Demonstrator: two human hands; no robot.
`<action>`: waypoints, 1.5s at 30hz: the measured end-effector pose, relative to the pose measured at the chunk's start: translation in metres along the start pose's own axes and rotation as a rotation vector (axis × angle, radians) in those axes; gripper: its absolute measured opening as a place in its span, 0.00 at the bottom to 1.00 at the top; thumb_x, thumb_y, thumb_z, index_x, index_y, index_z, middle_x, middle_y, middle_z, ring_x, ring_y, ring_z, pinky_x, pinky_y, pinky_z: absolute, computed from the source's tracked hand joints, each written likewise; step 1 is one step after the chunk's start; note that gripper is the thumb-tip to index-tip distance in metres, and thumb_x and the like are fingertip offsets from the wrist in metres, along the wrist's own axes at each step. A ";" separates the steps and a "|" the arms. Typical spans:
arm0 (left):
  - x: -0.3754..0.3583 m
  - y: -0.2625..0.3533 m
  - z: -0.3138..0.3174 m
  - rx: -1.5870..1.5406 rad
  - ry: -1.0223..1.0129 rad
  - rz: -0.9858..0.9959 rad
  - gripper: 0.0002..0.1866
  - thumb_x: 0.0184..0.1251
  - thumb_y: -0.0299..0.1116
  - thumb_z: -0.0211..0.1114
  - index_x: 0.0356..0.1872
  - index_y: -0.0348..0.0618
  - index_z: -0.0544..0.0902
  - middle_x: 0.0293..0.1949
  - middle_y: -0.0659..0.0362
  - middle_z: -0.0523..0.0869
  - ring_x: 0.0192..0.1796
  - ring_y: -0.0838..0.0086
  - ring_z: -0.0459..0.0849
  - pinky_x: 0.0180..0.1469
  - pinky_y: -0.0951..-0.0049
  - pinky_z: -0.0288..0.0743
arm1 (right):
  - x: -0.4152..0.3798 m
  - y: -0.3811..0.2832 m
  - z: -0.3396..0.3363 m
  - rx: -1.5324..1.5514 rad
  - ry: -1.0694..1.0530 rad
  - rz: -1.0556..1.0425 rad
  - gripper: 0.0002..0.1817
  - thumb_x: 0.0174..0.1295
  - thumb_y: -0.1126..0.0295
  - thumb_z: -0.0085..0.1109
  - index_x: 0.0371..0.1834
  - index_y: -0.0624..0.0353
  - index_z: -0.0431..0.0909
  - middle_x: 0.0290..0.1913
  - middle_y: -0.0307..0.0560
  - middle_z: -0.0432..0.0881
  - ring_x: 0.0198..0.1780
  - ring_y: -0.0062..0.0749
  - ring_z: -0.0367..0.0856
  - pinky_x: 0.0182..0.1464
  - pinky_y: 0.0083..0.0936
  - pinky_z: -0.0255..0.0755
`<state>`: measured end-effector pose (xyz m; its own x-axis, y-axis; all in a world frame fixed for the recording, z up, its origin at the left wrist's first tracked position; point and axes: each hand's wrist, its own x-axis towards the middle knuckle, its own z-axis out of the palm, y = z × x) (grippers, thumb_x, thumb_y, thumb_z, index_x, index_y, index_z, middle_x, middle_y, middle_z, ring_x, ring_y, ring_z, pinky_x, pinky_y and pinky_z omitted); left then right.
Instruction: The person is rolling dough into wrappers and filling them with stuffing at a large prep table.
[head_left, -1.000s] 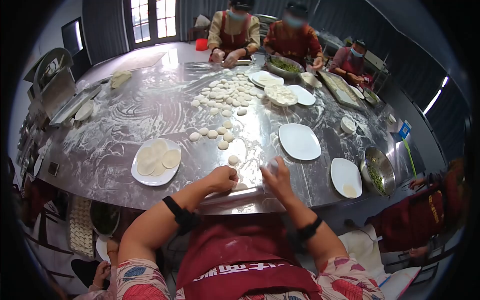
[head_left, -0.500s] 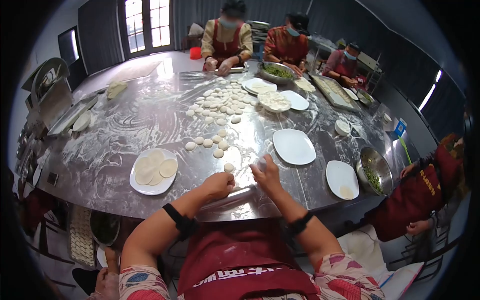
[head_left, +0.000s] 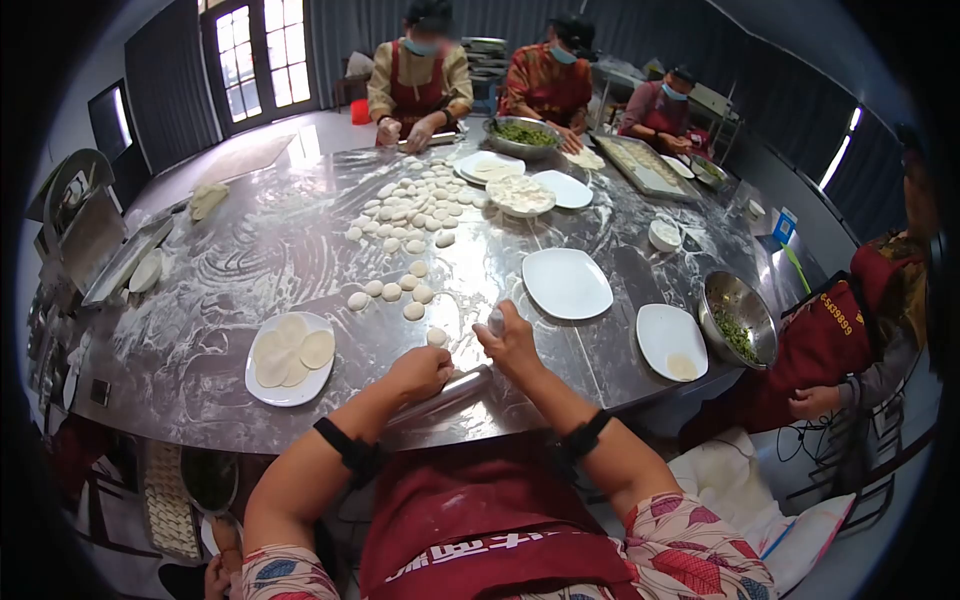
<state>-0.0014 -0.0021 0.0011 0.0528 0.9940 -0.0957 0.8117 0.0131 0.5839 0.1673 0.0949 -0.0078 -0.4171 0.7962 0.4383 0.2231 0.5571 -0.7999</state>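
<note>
My left hand is closed in a pinch low over the front of the steel table; what it holds, if anything, is hidden. Just below it lies a shiny metal rolling pin, slanting up toward my right hand. That hand is closed round a grey round-ended rod, of which only the tip shows. One dough disc sits just beyond my hands, with several more dough pieces behind it. To the left, a white plate bears thin round wrappers.
Two white square plates lie to the right, beside a steel bowl of green filling. Many dough pieces and a flour bowl are farther back. Several people in aprons work around the table; one is close on my right.
The view has shifted, so the table and its things appear farther left. My hands remain close together, both closed, near the metal rolling pin.
</note>
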 end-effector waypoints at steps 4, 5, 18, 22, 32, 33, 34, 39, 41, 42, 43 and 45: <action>0.003 -0.001 0.004 -0.090 -0.041 0.012 0.11 0.58 0.34 0.63 0.34 0.36 0.81 0.30 0.48 0.83 0.33 0.60 0.81 0.39 0.65 0.73 | -0.015 -0.005 -0.010 -0.017 0.018 -0.015 0.15 0.57 0.69 0.63 0.36 0.61 0.64 0.18 0.45 0.75 0.19 0.25 0.76 0.21 0.23 0.69; -0.003 -0.001 0.004 -0.080 -0.032 0.022 0.11 0.58 0.34 0.63 0.34 0.36 0.81 0.30 0.48 0.83 0.33 0.60 0.81 0.38 0.65 0.73 | -0.030 -0.033 -0.026 0.007 -0.015 0.079 0.15 0.56 0.69 0.63 0.36 0.61 0.65 0.17 0.43 0.75 0.19 0.24 0.76 0.21 0.24 0.69; -0.004 0.002 -0.003 -0.024 -0.064 -0.008 0.11 0.55 0.33 0.61 0.37 0.36 0.82 0.33 0.45 0.84 0.38 0.54 0.82 0.43 0.62 0.73 | -0.019 -0.006 -0.011 -0.047 0.026 -0.008 0.15 0.56 0.69 0.63 0.36 0.62 0.64 0.19 0.45 0.76 0.19 0.26 0.76 0.21 0.24 0.69; -0.011 -0.010 0.000 -0.172 -0.067 -0.054 0.12 0.53 0.32 0.62 0.36 0.35 0.81 0.32 0.46 0.84 0.35 0.59 0.83 0.39 0.64 0.73 | -0.058 -0.030 -0.036 0.100 0.001 0.062 0.15 0.55 0.69 0.64 0.34 0.62 0.65 0.18 0.46 0.76 0.19 0.29 0.78 0.21 0.26 0.69; -0.003 0.006 0.002 -0.097 -0.068 -0.039 0.11 0.57 0.35 0.63 0.35 0.36 0.81 0.32 0.46 0.84 0.36 0.59 0.82 0.40 0.64 0.73 | -0.022 -0.014 -0.014 -0.004 0.017 0.055 0.18 0.55 0.67 0.65 0.35 0.64 0.65 0.18 0.50 0.76 0.20 0.37 0.78 0.23 0.31 0.70; -0.006 0.003 0.005 -0.103 -0.055 -0.035 0.11 0.57 0.34 0.63 0.35 0.36 0.81 0.32 0.46 0.84 0.36 0.59 0.82 0.40 0.64 0.73 | -0.037 -0.022 -0.025 0.010 0.004 0.081 0.18 0.55 0.67 0.65 0.35 0.64 0.65 0.18 0.50 0.76 0.20 0.36 0.78 0.23 0.30 0.70; -0.008 0.000 0.006 -0.106 -0.040 -0.030 0.11 0.56 0.34 0.63 0.35 0.35 0.81 0.32 0.46 0.84 0.36 0.60 0.82 0.41 0.64 0.73 | -0.052 -0.028 -0.032 0.057 -0.003 0.103 0.17 0.55 0.67 0.64 0.35 0.64 0.65 0.18 0.50 0.76 0.20 0.34 0.78 0.23 0.29 0.70; -0.014 -0.004 0.002 -0.164 -0.117 -0.034 0.11 0.54 0.31 0.62 0.37 0.35 0.80 0.33 0.47 0.83 0.37 0.62 0.82 0.42 0.64 0.73 | -0.043 -0.028 -0.029 0.025 -0.007 0.042 0.15 0.56 0.70 0.62 0.34 0.64 0.65 0.18 0.49 0.75 0.19 0.31 0.77 0.22 0.27 0.69; -0.003 -0.004 0.003 -0.124 -0.067 -0.052 0.12 0.55 0.32 0.62 0.37 0.36 0.80 0.34 0.46 0.84 0.38 0.60 0.82 0.43 0.64 0.73 | -0.014 -0.006 -0.006 0.005 0.054 -0.016 0.16 0.55 0.69 0.63 0.36 0.63 0.65 0.20 0.50 0.77 0.21 0.35 0.77 0.24 0.30 0.69; 0.002 -0.003 0.005 -0.107 -0.041 -0.061 0.12 0.55 0.33 0.62 0.38 0.36 0.81 0.34 0.46 0.84 0.39 0.59 0.82 0.43 0.64 0.73 | -0.004 -0.009 -0.002 -0.017 0.041 0.002 0.16 0.55 0.69 0.63 0.36 0.63 0.65 0.20 0.50 0.77 0.21 0.35 0.77 0.24 0.31 0.69; 0.006 -0.002 0.007 -0.093 -0.014 -0.070 0.12 0.56 0.33 0.62 0.38 0.36 0.81 0.35 0.45 0.84 0.40 0.58 0.82 0.44 0.64 0.73 | 0.001 -0.011 0.000 -0.041 0.026 0.018 0.16 0.55 0.69 0.64 0.36 0.63 0.65 0.20 0.50 0.77 0.22 0.36 0.77 0.25 0.31 0.69; 0.006 0.001 0.005 -0.074 -0.074 -0.049 0.13 0.55 0.34 0.62 0.38 0.38 0.82 0.36 0.45 0.84 0.41 0.56 0.82 0.45 0.63 0.73 | -0.011 -0.016 -0.008 0.000 0.018 0.064 0.16 0.55 0.69 0.64 0.35 0.63 0.64 0.20 0.50 0.77 0.21 0.34 0.77 0.24 0.30 0.70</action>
<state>0.0023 0.0035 -0.0027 0.0590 0.9813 -0.1833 0.7692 0.0723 0.6350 0.1753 0.0791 0.0040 -0.3859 0.8343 0.3938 0.2485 0.5051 -0.8265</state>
